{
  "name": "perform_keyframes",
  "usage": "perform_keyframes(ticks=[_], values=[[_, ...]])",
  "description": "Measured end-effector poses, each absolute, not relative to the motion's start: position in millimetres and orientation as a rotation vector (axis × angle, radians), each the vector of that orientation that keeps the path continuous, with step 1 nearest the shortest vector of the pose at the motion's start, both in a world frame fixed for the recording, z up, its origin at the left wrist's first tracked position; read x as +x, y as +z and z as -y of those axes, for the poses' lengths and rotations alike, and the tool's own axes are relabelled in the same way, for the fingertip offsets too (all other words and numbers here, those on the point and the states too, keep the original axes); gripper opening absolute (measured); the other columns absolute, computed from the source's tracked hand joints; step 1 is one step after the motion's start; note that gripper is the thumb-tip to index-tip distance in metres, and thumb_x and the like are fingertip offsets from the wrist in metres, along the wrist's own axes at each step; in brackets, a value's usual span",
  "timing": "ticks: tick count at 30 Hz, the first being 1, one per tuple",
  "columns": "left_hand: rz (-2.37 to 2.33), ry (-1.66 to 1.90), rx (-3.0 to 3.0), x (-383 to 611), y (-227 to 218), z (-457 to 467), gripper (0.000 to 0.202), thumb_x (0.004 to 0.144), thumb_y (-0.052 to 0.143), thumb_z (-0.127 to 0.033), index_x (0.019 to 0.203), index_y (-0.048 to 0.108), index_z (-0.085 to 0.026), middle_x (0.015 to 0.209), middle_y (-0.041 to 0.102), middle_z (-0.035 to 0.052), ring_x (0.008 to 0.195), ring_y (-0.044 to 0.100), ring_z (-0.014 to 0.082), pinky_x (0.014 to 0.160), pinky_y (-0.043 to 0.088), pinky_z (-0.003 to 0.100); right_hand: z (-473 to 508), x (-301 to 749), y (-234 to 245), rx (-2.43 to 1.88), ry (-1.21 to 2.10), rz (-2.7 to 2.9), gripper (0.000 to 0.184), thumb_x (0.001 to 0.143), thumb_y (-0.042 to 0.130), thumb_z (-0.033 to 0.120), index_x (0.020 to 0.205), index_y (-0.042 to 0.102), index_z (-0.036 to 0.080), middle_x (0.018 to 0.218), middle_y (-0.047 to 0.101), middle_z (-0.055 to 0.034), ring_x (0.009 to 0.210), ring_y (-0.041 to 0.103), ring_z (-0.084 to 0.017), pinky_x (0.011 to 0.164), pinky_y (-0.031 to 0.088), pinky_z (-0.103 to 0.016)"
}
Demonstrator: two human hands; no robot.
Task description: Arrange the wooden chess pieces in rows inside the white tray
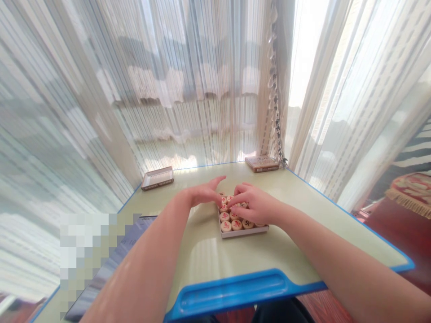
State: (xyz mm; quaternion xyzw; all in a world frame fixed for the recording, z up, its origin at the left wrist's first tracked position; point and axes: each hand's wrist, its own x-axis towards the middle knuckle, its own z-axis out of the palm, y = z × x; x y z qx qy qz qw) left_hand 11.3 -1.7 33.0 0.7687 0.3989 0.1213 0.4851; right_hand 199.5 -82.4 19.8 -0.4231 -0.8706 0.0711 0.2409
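A shallow open box (244, 232) lies on the table, holding several round Chinese chess pieces (236, 224) in rows, with red and black characters. My right hand (252, 202) is over the box, its fingers bent and their tips closed on a chess piece among the others. Part of the rows is hidden under this hand. At the box's far left corner is my left hand (207, 192), fingers apart, with one digit pointing away and the lower fingertips touching the edge pieces. One more piece (221, 194) shows just beyond those fingertips.
The pale green table (198, 251) has a blue rim with a moulded tray (232, 291) at my side. A box lid (157, 178) lies far left, a closed box (261, 163) far right. A dark flat sheet (117, 255) lies under my left forearm. Curtains (202, 80) hang behind.
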Motion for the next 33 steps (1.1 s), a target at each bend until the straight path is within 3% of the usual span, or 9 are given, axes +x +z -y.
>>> perform_keyframes(ticks=[14,26,33], values=[[-0.946,0.285,1.884,9.2,28.6,-2.0,0.09,0.049,0.068,-0.019,0.132,0.036,-0.034,0.128,0.046,0.0022,0.119,0.04,0.0248,0.094,0.037,0.037,83.8,196.6,20.5,-1.203,0.206,2.434,0.025,0.076,0.053,0.026,0.095,0.069,0.027,0.076,0.052,-0.0036,0.077,0.049,-0.017,0.073,0.039,-0.03],[-0.929,0.237,1.844,8.5,30.0,-2.2,0.085,0.051,0.065,-0.017,0.13,0.039,-0.033,0.123,0.051,0.0009,0.113,0.046,0.0229,0.093,0.038,0.035,83.1,200.8,23.0,-1.266,0.16,2.408,0.026,0.078,0.05,0.028,0.097,0.069,0.026,0.072,0.055,-0.0037,0.078,0.05,-0.018,0.067,0.037,-0.028],[-0.944,0.242,1.825,8.6,29.9,-2.0,0.081,0.053,0.064,-0.017,0.129,0.041,-0.033,0.122,0.052,0.0016,0.115,0.045,0.0244,0.094,0.037,0.035,88.9,194.8,27.1,-1.214,0.394,2.397,0.023,0.076,0.052,0.024,0.088,0.072,0.023,0.077,0.058,-0.0039,0.078,0.052,-0.017,0.069,0.04,-0.027]])
